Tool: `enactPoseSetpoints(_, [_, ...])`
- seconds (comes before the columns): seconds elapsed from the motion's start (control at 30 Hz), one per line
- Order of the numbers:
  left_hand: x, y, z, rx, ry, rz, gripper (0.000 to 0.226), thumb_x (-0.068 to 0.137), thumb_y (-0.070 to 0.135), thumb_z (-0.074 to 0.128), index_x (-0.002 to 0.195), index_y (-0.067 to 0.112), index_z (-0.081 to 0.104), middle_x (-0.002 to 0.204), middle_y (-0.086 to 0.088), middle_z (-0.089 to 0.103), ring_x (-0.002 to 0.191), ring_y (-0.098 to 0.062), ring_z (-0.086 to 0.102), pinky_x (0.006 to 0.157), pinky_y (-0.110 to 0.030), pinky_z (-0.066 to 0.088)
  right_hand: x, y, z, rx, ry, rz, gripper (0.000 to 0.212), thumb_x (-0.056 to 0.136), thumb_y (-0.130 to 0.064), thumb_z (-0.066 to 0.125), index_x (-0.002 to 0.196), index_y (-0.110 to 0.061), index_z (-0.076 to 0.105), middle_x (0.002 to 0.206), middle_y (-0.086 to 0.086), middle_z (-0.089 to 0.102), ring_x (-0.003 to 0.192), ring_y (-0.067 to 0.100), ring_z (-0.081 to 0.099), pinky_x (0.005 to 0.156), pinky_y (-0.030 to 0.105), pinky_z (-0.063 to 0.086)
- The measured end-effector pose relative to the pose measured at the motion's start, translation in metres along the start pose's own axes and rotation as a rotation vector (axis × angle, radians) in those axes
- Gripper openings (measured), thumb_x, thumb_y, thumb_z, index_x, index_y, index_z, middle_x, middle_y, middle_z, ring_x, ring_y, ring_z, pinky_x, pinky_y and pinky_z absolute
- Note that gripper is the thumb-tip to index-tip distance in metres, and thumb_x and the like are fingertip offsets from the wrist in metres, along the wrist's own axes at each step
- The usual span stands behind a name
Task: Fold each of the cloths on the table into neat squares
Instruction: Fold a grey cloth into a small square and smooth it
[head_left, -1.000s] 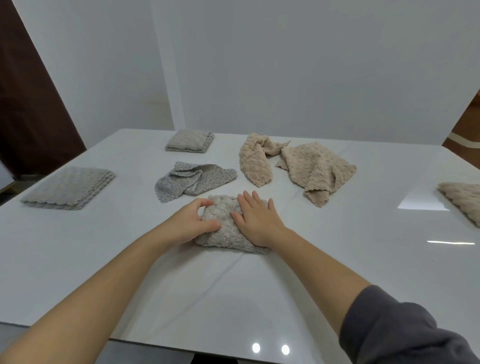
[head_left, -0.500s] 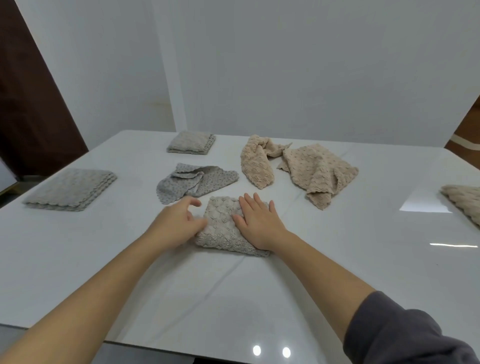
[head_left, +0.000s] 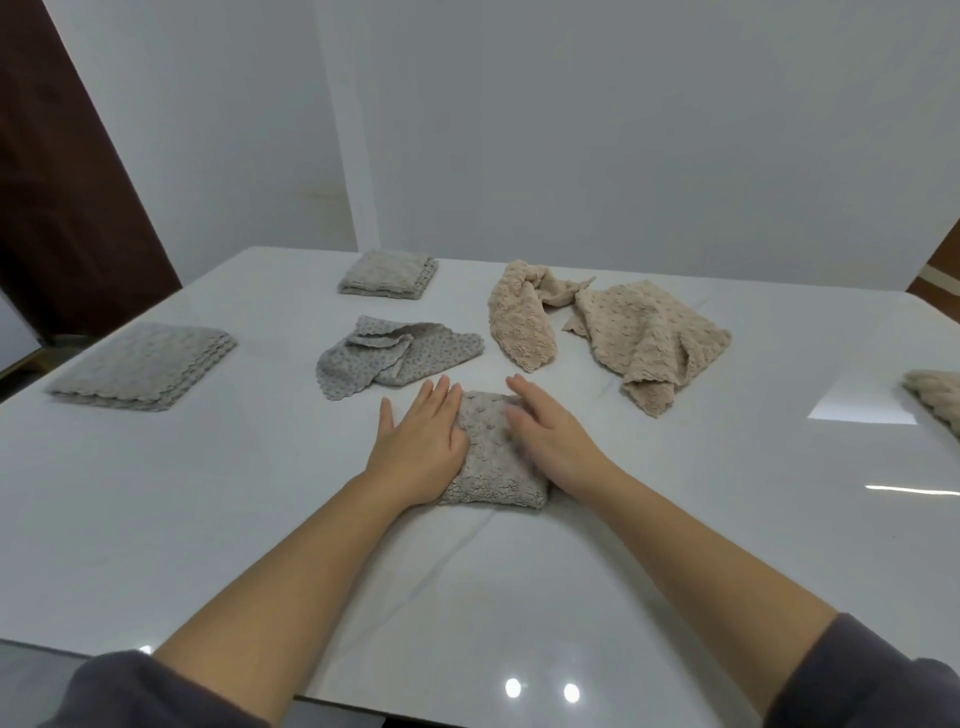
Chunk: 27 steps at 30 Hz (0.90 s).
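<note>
Where the near middle of the desk (head_left: 675, 545) is carrying it, the small folded cloth (head_left: 488, 462) is lying flat as a thick grey square, with both hands resting on it. The left hand (head_left: 421, 441) is lying palm-down over the cloth's left edge, its fingers (head_left: 439, 397) stretching straight and slightly apart, the thumb standing out to the left, clamping nothing. The right hand (head_left: 550, 441) is lying palm-down on the cloth's right side, its fingers straight and close together, likewise gripping nothing; this hand is showing some blur.

Just beyond the hands, a loose grey cloth (head_left: 400, 358) is lying crumpled, near the small folded cloth but not touching it. To its right, a narrow beige cloth (head_left: 522, 322) is lying bunched, and a wide beige cloth (head_left: 654, 338) is lying rumpled beside it, the two meeting at their far ends. Toward the far edge, a far folded cloth (head_left: 388, 274), grey, is sitting squared. At the left, a large folded cloth (head_left: 145, 366) with scalloped edges is lying flat, well apart from the rest. At the right border, a cut-off beige cloth (head_left: 935, 397) is showing only in part. Dark grey sleeves (head_left: 883, 675) are sitting pushed up above both bare forearms.
</note>
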<state>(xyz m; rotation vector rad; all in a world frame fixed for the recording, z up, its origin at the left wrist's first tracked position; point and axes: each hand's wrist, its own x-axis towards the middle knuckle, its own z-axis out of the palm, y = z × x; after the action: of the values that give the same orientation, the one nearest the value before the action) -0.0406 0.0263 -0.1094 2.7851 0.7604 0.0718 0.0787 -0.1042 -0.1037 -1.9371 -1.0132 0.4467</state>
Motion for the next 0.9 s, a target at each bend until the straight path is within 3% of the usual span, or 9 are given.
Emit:
enactPoseSetpoints(0.1, [0.000, 0.000, 0.001, -0.018, 0.013, -0.008, 0.058, 0.102, 0.031, 0.016, 0.156, 0.021, 0.001, 0.163, 0.006, -0.009, 0.149, -0.008, -0.010, 0.119, -0.051, -0.008, -0.010, 0.002, -0.018, 0.116, 0.181, 0.059, 0.034, 0.101, -0.022, 0.047, 0.134, -0.018, 0.053, 0.130, -0.005, 0.055, 0.120, 0.009, 0.050, 0.096, 0.021, 0.038])
enactPoseSetpoints(0.17, [-0.001, -0.001, 0.002, -0.029, 0.011, -0.010, 0.058, 0.102, 0.030, 0.017, 0.156, 0.021, 0.001, 0.163, 0.007, -0.009, 0.149, -0.007, -0.010, 0.119, -0.050, -0.009, -0.016, 0.004, -0.028, 0.192, 0.194, 0.144, 0.024, 0.099, -0.019, 0.047, 0.120, -0.020, 0.059, 0.111, -0.002, 0.062, 0.093, 0.010, 0.059, 0.075, 0.022, 0.044])
enactPoseSetpoints(0.23, [0.000, -0.001, 0.002, -0.035, 0.009, -0.011, 0.058, 0.102, 0.030, 0.018, 0.156, 0.021, 0.001, 0.163, 0.007, -0.008, 0.149, -0.007, -0.010, 0.120, -0.050, -0.008, -0.023, 0.003, -0.036, 0.318, 0.102, 0.259, 0.017, 0.098, -0.019, 0.047, 0.111, -0.020, 0.058, 0.097, 0.004, 0.065, 0.067, 0.015, 0.059, 0.056, 0.028, 0.041])
enactPoseSetpoints(0.33, [0.000, 0.000, 0.001, -0.039, 0.007, -0.011, 0.058, 0.102, 0.029, 0.018, 0.157, 0.020, 0.001, 0.163, 0.007, -0.008, 0.149, -0.007, -0.010, 0.120, -0.050, -0.007, -0.033, -0.001, -0.042, 0.400, -0.091, 0.341, 0.016, 0.099, -0.023, 0.045, 0.112, -0.020, 0.054, 0.092, 0.010, 0.063, 0.053, 0.022, 0.056, 0.043, 0.026, 0.035])
enactPoseSetpoints(0.5, [0.000, 0.000, 0.001, -0.042, -0.001, -0.008, 0.058, 0.102, 0.029, 0.018, 0.156, 0.021, 0.001, 0.163, 0.007, -0.009, 0.149, -0.007, -0.010, 0.120, -0.050, -0.007, -0.042, -0.006, -0.039, 0.467, -0.266, 0.313, 0.017, 0.100, -0.026, 0.047, 0.116, -0.025, 0.052, 0.086, 0.007, 0.055, 0.049, 0.021, 0.057, 0.039, 0.023, 0.034])
enactPoseSetpoints(0.6, [0.002, 0.000, 0.001, -0.023, -0.008, -0.014, 0.059, 0.101, 0.030, 0.018, 0.156, 0.021, 0.000, 0.163, 0.007, -0.008, 0.149, -0.008, -0.010, 0.120, -0.050, -0.007, -0.043, -0.008, -0.040, 0.494, -0.449, 0.285, 0.005, 0.100, -0.025, 0.048, 0.100, -0.020, 0.047, 0.065, 0.001, 0.061, 0.057, 0.025, 0.065, 0.041, 0.023, 0.040])
enactPoseSetpoints(0.7, [0.003, 0.000, 0.000, -0.010, -0.022, -0.021, 0.060, 0.101, 0.030, 0.019, 0.156, 0.021, -0.001, 0.163, 0.007, -0.008, 0.149, -0.008, -0.010, 0.119, -0.051, -0.008, -0.041, -0.011, -0.040, 0.562, -0.622, 0.257, 0.004, 0.099, -0.022, 0.048, 0.098, -0.018, 0.047, 0.070, -0.003, 0.062, 0.072, 0.032, 0.071, 0.045, 0.024, 0.048])
enactPoseSetpoints(0.77, [0.004, 0.001, -0.001, -0.005, -0.039, -0.022, 0.060, 0.101, 0.031, 0.019, 0.156, 0.021, -0.002, 0.163, 0.007, -0.009, 0.149, -0.008, -0.010, 0.119, -0.051, -0.008, -0.038, -0.016, -0.039, 0.568, -0.720, 0.263, 0.008, 0.095, -0.023, 0.049, 0.101, -0.017, 0.049, 0.075, 0.003, 0.064, 0.078, 0.034, 0.072, 0.050, 0.026, 0.053])
enactPoseSetpoints(0.9, [0.004, 0.000, -0.002, 0.001, -0.053, -0.022, 0.061, 0.100, 0.030, 0.019, 0.156, 0.020, -0.002, 0.163, 0.006, -0.009, 0.149, -0.009, -0.010, 0.119, -0.051, -0.008, -0.033, -0.020, -0.034, 0.519, -0.789, 0.266, 0.012, 0.089, -0.023, 0.053, 0.099, -0.017, 0.052, 0.078, 0.008, 0.060, 0.075, 0.030, 0.072, 0.051, 0.026, 0.054])
